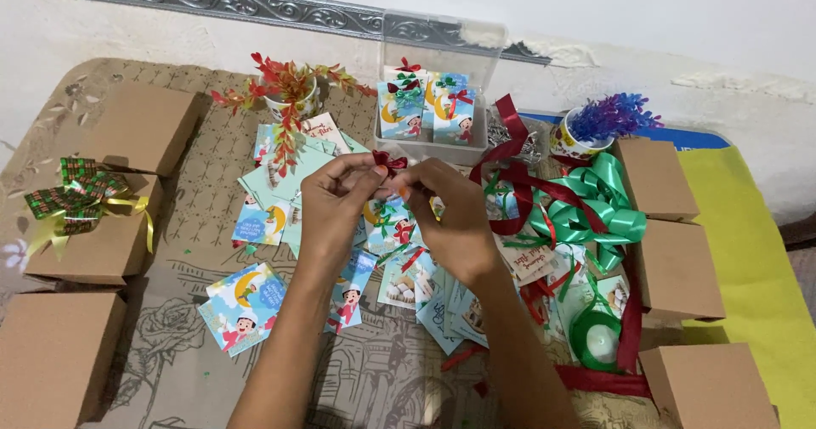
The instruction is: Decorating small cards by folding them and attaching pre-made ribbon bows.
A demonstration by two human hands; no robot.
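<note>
My left hand [334, 201] and my right hand [449, 210] meet above the middle of the table, fingertips pinched together on a small dark red ribbon bow [389, 162]. Under them lie several colourful printed cards [246, 303] with cartoon figures. Behind the hands stands a clear plastic box [438, 63] with its lid up, holding cards that carry red and green bows.
Plain brown cardboard boxes [676, 267] line the right and left sides; one on the left [93, 233] bears a checked green-red bow. A tangle of red and green ribbon [586, 208] and a green ribbon spool [597, 337] lie right. Two small cups with artificial plants [287, 89] stand at the back.
</note>
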